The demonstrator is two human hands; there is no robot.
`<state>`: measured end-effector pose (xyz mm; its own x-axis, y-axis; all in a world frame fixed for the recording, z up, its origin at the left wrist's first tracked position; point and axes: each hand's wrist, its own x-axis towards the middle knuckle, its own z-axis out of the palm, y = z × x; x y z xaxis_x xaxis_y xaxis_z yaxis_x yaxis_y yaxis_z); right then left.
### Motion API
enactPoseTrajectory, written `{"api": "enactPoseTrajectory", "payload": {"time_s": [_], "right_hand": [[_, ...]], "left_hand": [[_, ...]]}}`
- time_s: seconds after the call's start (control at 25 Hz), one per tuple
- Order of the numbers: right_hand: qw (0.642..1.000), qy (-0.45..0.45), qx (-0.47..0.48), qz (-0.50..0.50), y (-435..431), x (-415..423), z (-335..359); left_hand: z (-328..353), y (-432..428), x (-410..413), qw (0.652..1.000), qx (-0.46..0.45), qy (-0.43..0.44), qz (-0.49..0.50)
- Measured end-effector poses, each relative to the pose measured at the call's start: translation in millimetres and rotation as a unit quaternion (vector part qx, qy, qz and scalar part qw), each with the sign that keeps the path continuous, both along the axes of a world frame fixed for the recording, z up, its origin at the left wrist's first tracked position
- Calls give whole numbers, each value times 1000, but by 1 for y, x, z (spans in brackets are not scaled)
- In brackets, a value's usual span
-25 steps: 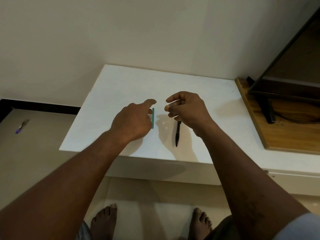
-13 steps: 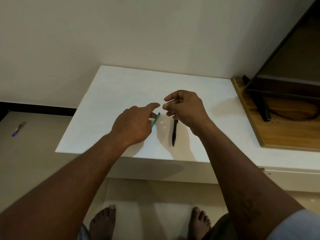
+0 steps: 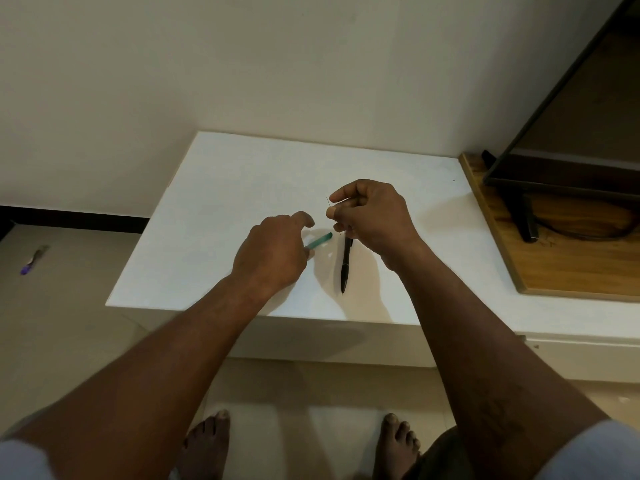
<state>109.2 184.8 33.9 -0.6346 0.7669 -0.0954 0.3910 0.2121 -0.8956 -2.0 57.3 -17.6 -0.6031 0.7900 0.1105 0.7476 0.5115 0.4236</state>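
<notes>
**White table, a green stick and a fine wire in two hands**

White table point(image 3: 214, 202) stands against a plain wall, and both hands work over its near half. The left hand point(image 3: 273, 254) takes the green stick point(image 3: 320, 240) by the end nearest to the grip. Thumb and curled fingers seem to pinch it, but the contact is hidden under the hand, and the index finger points forward, free. From this grip the stick goes out to the right and away, a little raised above the table. It looks thin, light and rather stiff, probably smooth plastic, so it may turn or slip between the fingers. I think a hold nearer to its middle gives more control.

The right hand point(image 3: 370, 216) has its grip pressed together: thumb and index finger pinch a thin wire piece point(image 3: 327, 201), too small to say what it is. Such a piece should be very light and easy to bend or drop. Directly under this grip, running toward the person, the black pen point(image 3: 345, 265) lies on the table. Whether the lower fingers touch its far end I cannot tell.
</notes>
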Motion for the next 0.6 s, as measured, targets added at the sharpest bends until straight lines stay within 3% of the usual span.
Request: {"api": "enactPoseTrajectory", "payload": {"time_s": [0.24, 0.44, 0.6], "right_hand": [[1000, -8, 13, 1, -1, -1, 0], [1000, -11, 22, 5, -1, -2, 0], [1000, -15, 25, 5, -2, -3, 0]], "left_hand": [[0, -1, -4, 994, -9, 63, 87], [0, -2, -5, 996, -8, 8, 93], [-3, 1, 0, 997, 4, 20, 75]]}}
